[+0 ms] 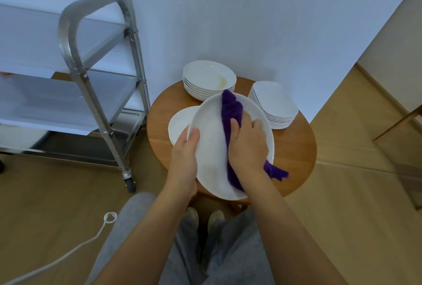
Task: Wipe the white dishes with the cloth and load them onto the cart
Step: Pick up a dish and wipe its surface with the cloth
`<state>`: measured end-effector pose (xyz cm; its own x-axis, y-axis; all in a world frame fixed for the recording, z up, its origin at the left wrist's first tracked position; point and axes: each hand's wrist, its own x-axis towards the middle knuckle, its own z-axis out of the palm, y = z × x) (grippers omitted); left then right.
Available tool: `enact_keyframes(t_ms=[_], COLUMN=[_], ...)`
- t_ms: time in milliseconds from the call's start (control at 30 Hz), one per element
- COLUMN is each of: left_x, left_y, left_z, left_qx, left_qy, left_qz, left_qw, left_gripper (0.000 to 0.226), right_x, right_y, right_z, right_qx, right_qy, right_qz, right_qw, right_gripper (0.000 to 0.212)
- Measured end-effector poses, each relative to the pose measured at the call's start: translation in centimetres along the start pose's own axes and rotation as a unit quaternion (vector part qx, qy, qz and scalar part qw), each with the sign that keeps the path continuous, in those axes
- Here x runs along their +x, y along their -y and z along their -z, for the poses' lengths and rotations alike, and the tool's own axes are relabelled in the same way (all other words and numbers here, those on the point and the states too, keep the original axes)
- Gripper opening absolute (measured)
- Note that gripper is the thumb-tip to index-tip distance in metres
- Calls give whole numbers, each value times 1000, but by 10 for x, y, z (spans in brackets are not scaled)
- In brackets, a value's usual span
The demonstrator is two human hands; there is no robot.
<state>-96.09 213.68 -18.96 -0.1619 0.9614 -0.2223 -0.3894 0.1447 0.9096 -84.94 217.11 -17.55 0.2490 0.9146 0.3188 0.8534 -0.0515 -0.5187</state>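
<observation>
while our left hand (183, 154) grips the left rim of a large white oval platter (212, 147), thumb curled over the edge and fingers hidden beneath, our right hand (247, 145) presses a deep purple fuzzy cloth (231, 111) against the platter's face, fingers curled over the cloth and holding it. the cloth runs from the platter's far rim down under our palm, and a loose end hangs off the near right edge. we hold the platter tilted above a round brown wooden table (294, 147). just beneath its left side another white plate (180, 125) lies flat on the table, partly covered. at the table's far edge sits a stack of round white bowls (209, 79), the top one showing a yellowish smear, and to its right a stack of white squarish plates (274, 104), the two stacks close but apart. to the left of the table stands a silver metal cart (75, 74) with shelves and caster wheels on the wooden floor. a white cord (68, 255) trails across the floor by our grey trouser leg (127, 223).
</observation>
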Motion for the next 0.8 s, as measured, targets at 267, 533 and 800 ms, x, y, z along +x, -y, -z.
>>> enact_keyframes(t_ms=[267, 533, 800], left_x=[21, 46, 82], left_y=[-8, -5, 4], left_z=[16, 35, 34], left_qx=[-73, -38, -28], left_qy=[-46, -62, -177], left_qz=[2, 14, 74], left_qw=[996, 997, 981], left_gripper=[14, 15, 20], right_x=[-39, -7, 32], right_y=[12, -48, -74], right_z=[-17, -5, -5], right_qx=[43, -171, 8], right_qy=[151, 199, 57], right_qz=[220, 198, -26], right_qw=[963, 944, 998], right_gripper=[30, 27, 22])
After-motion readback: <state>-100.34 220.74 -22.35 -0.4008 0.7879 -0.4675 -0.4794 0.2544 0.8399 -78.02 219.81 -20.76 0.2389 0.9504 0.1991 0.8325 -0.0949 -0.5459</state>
